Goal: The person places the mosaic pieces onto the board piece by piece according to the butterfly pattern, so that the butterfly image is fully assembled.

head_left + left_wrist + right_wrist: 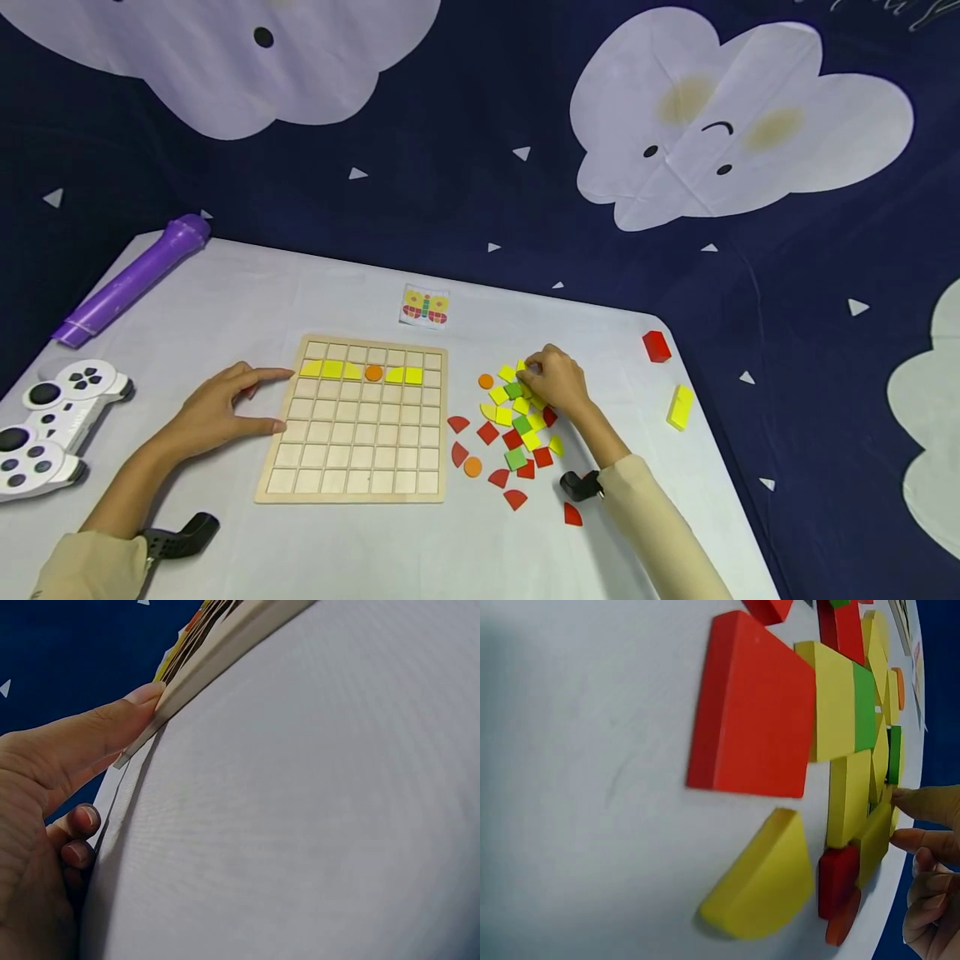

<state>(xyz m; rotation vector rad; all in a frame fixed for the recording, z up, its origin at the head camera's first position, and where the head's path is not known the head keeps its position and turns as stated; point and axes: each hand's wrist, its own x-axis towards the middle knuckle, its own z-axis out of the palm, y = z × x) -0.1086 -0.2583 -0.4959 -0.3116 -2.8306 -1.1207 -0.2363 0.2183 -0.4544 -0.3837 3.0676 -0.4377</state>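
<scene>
A wooden grid board lies on the table. Its second row from the top carries several yellow tiles and one orange disc. My left hand is at the board's left edge, thumb and index finger spread and touching the rim; in the left wrist view the thumb presses the board's side. Right of the board my right hand reaches into the far side of a loose pile of tiles. In the right wrist view its thumb and index fingertips pinch a small yellow tile, partly hidden among others.
Red quarter tiles, green squares and an orange disc lie in the pile. A butterfly pattern card sits behind the board. At left are a purple microphone and white game controller; at right, red and yellow blocks.
</scene>
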